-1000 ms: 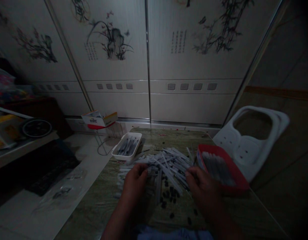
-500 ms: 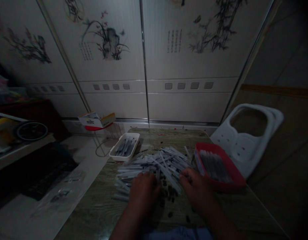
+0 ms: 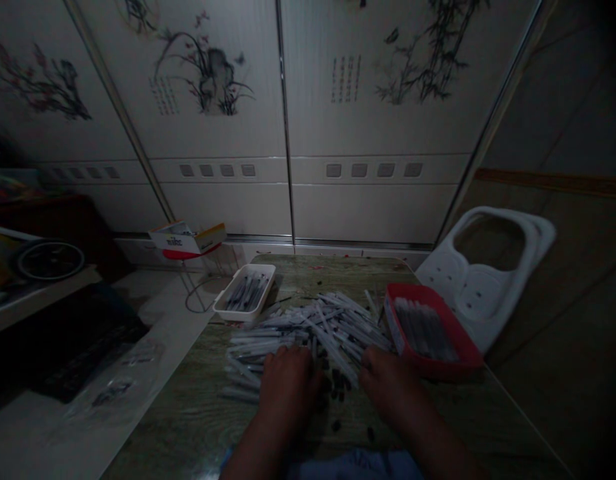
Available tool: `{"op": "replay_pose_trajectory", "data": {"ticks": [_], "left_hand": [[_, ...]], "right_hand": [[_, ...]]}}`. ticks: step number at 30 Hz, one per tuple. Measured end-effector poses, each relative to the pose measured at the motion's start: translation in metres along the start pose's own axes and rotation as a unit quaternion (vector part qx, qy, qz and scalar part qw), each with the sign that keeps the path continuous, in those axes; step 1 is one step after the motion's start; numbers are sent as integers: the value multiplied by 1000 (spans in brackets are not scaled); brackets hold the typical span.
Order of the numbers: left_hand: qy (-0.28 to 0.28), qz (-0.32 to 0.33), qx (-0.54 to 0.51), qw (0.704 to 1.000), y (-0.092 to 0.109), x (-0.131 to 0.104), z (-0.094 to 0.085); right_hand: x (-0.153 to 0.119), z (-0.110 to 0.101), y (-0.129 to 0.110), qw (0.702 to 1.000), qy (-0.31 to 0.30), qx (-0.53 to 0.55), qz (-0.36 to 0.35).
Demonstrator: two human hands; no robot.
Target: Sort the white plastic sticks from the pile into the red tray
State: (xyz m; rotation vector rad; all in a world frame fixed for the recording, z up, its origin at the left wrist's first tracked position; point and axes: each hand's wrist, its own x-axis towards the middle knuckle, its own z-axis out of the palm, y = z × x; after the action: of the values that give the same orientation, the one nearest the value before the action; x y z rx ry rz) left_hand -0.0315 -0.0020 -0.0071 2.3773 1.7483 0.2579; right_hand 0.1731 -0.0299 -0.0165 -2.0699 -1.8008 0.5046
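Note:
A loose pile of slim translucent pens or pen barrels (image 3: pixel 338 320), some with dark parts inside, lies across the middle of the table. My left hand (image 3: pixel 289 377) is curled at the pile's near left edge, its fingertips hidden behind the knuckles. On the pile's right side, my right hand (image 3: pixel 388 373) is also closed, fingers bent down and mostly out of sight. Whatever either hand grips is too dark and covered to make out. Small black pieces (image 3: pixel 339 385), perhaps caps, are scattered between the hands.
Behind the pile at left stands a white tray (image 3: pixel 237 316) of pens. A red tray (image 3: pixel 461 333) with clear tubes in a row sits at right, close to my right hand. Beyond are a white folded chair (image 3: pixel 481 293) and a carton (image 3: pixel 173 240) on a red stool.
My right hand has turned so that its fingers point down and are more hidden. My left hand stays almost in place. The whole view has shifted slightly.

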Motion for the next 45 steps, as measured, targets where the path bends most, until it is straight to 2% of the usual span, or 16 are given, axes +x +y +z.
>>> {"op": "replay_pose_trajectory", "data": {"ticks": [4, 11, 23, 26, 29, 32, 36, 42, 45], "left_hand": [[0, -6, -8, 1000, 1, -1, -1], [-7, -10, -6, 1000, 3, -1, 0], [15, -29, -9, 999, 3, -2, 4], [24, -44, -39, 998, 0, -1, 3], [25, -85, -130, 988, -6, 2, 1], [26, -123, -292, 948, -10, 6, 0], [26, -135, -490, 861, -10, 10, -1], [4, -150, -620, 770, -2, 10, -2], [-15, -174, -689, 703, 5, 9, 0]], "right_hand": [[2, 3, 3, 997, -43, -62, 11], [5, 7, 3, 994, -51, -93, 34], [7, 10, -3, 990, -52, -113, 66], [5, 8, -4, 992, -50, -102, 63], [3, 3, -4, 994, -48, -78, 51], [1, -2, -1, 997, -46, -42, 36], [2, -4, 2, 998, -50, 24, 15], [2, -7, -10, 992, -44, 116, -20], [0, -7, -19, 985, -47, 163, -32]]}}
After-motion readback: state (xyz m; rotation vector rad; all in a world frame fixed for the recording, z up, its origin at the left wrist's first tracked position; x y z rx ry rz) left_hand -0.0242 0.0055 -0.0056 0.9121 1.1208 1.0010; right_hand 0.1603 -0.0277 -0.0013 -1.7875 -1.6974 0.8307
